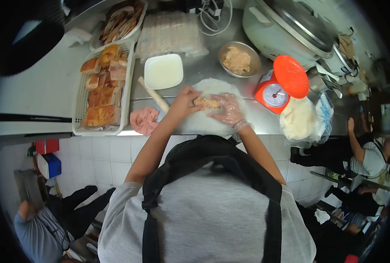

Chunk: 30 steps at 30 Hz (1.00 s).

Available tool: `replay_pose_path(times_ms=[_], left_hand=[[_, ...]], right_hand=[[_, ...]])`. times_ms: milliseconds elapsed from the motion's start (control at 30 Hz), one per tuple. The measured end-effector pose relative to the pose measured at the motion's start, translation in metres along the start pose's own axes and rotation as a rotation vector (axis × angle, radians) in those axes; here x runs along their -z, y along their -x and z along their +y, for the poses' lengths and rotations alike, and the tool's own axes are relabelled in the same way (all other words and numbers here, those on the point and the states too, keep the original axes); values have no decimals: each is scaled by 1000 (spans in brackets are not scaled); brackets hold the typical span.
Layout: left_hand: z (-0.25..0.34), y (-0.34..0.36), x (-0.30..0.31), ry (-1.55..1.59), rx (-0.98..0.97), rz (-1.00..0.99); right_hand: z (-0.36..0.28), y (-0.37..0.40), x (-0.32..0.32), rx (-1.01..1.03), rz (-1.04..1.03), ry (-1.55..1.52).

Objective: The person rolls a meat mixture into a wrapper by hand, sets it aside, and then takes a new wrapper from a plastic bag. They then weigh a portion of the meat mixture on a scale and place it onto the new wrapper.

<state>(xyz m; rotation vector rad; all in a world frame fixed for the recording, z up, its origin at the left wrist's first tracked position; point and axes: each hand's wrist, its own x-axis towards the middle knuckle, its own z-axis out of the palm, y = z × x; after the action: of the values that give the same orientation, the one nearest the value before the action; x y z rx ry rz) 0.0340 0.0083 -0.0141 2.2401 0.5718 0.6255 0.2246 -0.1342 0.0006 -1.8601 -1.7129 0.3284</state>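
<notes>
A short log of minced filling lies on a thin, round, whitish wrapper at the front of the steel counter. My bare left hand curves its thumb and fingers about the filling's left end. At the other end, my right hand, in a clear plastic glove, presses with thumb and fingers. Left of my left forearm are a wooden rolling pin and a crumpled pink cloth. More minced filling sits in a metal bowl beyond my right hand.
A white square dish holds pale liquid. Bread fills a basket at left, beside packaged wrappers. At right stand an orange scale, a bag of white food and a large cooker. Other people stand behind on both sides.
</notes>
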Motion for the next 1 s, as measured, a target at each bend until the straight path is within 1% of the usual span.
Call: replay_pose_path(times_ms=[100, 167, 200, 233, 267, 300, 333, 367, 400, 467, 533, 567, 600, 633, 667, 700, 800, 867, 900, 967, 1000], left_hand=[[-12, -1, -5, -71, -21, -65], [-21, -1, -10, -96, -10, -76], [-35, 0, -16, -156, 0, -69], [-35, 1, -18, -113, -76, 37], [-26, 0, -14, -125, -90, 61], [-24, 2, -13, -28, -10, 48], [-20, 3, -10, -51, -33, 30], [-16, 2, -8, -68, -49, 11], [-11, -2, -6, -31, -14, -19], [-2, -3, 2, 31, 90, -87], [6, -3, 8, 155, 139, -69], [6, -2, 10, 214, 169, -61], [-7, 2, 6, 243, 155, -54], [-24, 4, -2, 274, 142, -44], [-25, 4, -5, 307, 131, -33], [-26, 6, -6, 255, 107, -45], [-25, 3, -9, 104, 7, -55], [-25, 5, -9, 2, -77, -34], [-19, 5, -4, 65, 24, -66], [-8, 0, 4, 207, 209, -118], [-12, -2, 3, 222, 213, -115]], right_hand=[[-7, -7, 3, 76, 60, -12], [3, -16, -20, 272, 146, -123], [7, -23, -31, 455, 222, -209], [13, -29, -41, 400, 93, -91], [16, -33, -47, 327, -37, 21], [12, -37, -40, 211, -130, -23], [7, -37, -30, 84, -226, -77], [0, -32, -19, 40, -178, -109], [-6, -26, -12, -5, -137, -148], [-3, -15, -24, 14, 125, -173], [1, -14, -24, 0, 243, -233], [2, -15, -19, -31, 233, -279], [3, -15, -19, -63, 221, -329], [4, -16, -18, -34, 144, -341], [7, -16, -21, -5, 64, -352], [9, -17, -26, 27, -17, -366], [17, -16, -24, -65, -192, -246], [11, -6, -14, -143, -96, -358], [5, -6, -8, -178, -49, -411], [-2, -11, -14, -69, 62, -229], [-3, -11, -15, -16, 122, -133]])
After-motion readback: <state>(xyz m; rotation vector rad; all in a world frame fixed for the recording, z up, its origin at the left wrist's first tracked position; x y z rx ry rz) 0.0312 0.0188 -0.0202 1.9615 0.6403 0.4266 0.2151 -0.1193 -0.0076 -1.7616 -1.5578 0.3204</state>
